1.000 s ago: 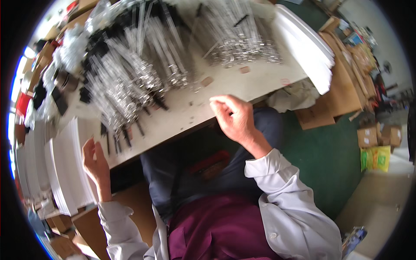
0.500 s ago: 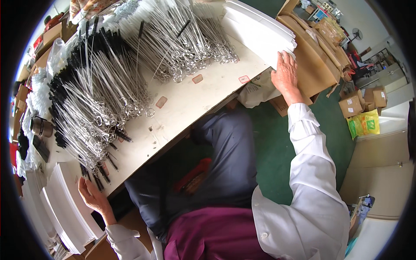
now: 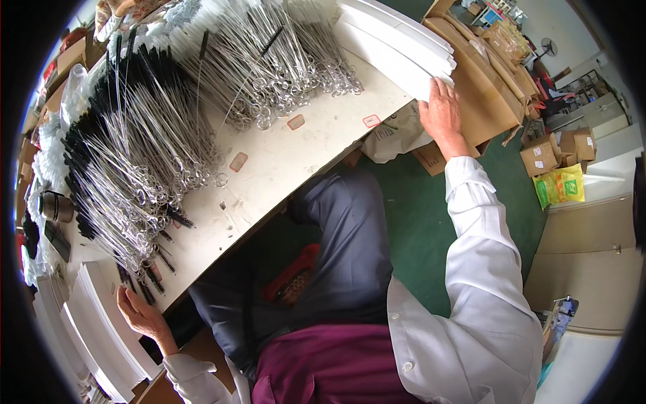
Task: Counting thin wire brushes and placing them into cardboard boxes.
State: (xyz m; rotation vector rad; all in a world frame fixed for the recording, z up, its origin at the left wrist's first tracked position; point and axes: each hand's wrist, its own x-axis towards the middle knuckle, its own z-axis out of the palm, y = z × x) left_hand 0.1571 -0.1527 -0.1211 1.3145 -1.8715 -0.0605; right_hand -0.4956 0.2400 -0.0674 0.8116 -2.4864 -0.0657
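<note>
My right hand (image 3: pixel 441 111) rests with its fingers extended on the near end of a stack of white folded sheets (image 3: pixel 397 44) at the table's right side. My left hand (image 3: pixel 142 315) is at the table's near left edge, fingers stretched out and holding nothing that I can see. Beside it stand more white sheets or boards (image 3: pixel 101 330). Just beyond the left hand lie a few black-bristled brushes (image 3: pixel 149 286). Large piles of wire-handled brushes cover the table: black-bristled ones (image 3: pixel 134 148) on the left, white-bristled ones (image 3: pixel 262 60) farther back, their ring ends toward me.
The pale table (image 3: pixel 269 161) runs diagonally, with small red-framed labels on it. A dark metal cup (image 3: pixel 56 206) stands at the far left. Cardboard boxes (image 3: pixel 478 81) adjoin the table's right end. A white bag (image 3: pixel 396 138) hangs below the edge. Another person's arm (image 3: pixel 111 17) shows at the back.
The view has shifted slightly, so the table and piles appear a little farther left. Both hands keep nearly the same places and poses.
</note>
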